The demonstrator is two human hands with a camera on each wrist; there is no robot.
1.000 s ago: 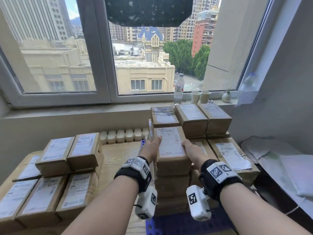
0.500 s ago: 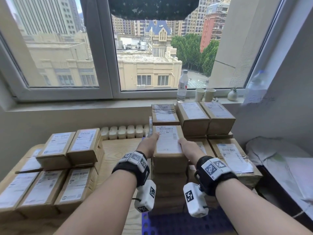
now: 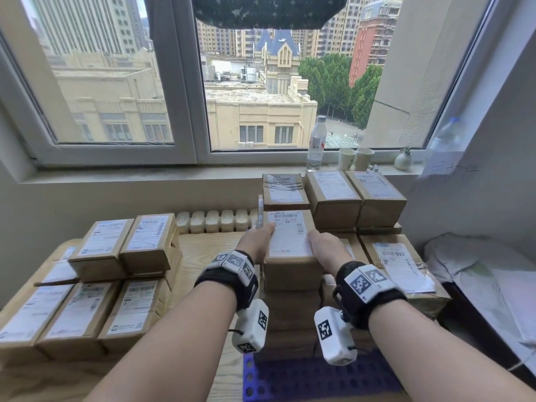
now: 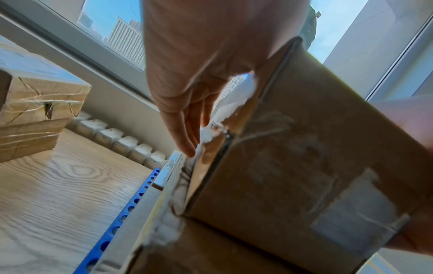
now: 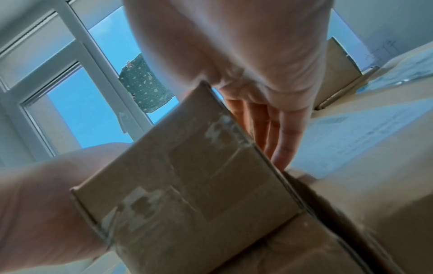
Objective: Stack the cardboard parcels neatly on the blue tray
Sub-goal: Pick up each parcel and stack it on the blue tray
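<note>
1. Cardboard parcel (image 3: 290, 242) tops the near stack on the blue tray (image 3: 313, 381).
2. Left hand (image 3: 256, 242) lies flat against its left side, fingers (image 4: 185, 129) straight, thumb on top.
3. Right hand (image 3: 326, 248) mirrors it, fingers (image 5: 281, 137) straight.

Brown parcels (image 3: 293, 268) are showing white labels (image 3: 290, 236) with black barcodes. The tray (image 3: 319, 381) is showing blue, dotted with holes. The counter (image 3: 200, 256) is showing pale wood grain.
</note>
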